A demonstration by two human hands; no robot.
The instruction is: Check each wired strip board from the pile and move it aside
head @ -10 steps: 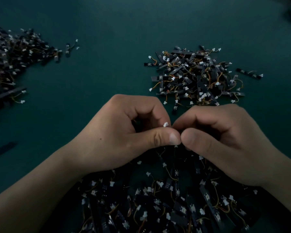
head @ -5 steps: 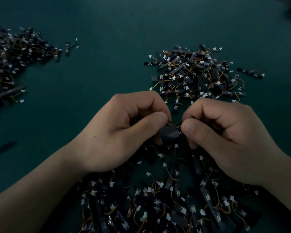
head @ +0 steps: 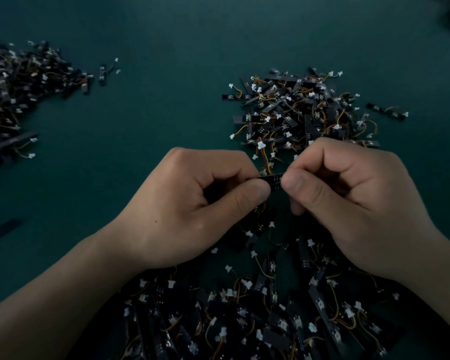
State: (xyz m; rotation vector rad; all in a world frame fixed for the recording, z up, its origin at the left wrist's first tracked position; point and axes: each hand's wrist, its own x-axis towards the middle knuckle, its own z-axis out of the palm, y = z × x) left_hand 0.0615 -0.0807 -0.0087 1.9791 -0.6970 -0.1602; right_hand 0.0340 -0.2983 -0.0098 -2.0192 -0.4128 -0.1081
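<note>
Inspection was the step in hand, we judged. Both hands were curled: left hand [head: 182, 203] and right hand [head: 348, 203] each pinched one end of a single black strip board [head: 274, 181] between thumb and forefinger. It was held roughly level between them, above the middle of the table [head: 166, 74]. Its wire seemed to run up behind to a white connector [head: 260, 145], but we couldn't separate it cleanly from the clutter there. The near pile [head: 244, 320], which we took for unchecked, lay under the wrists at the table's near edge. A far heap [head: 296, 113] sat beyond the hands, right of centre, and a left heap [head: 16, 81] ran along the left edge. We couldn't tell which heap took checked boards. Next move, by our read: one hand lets go and the other carries the board clear and drops it aside without snagging loose wires.
</note>
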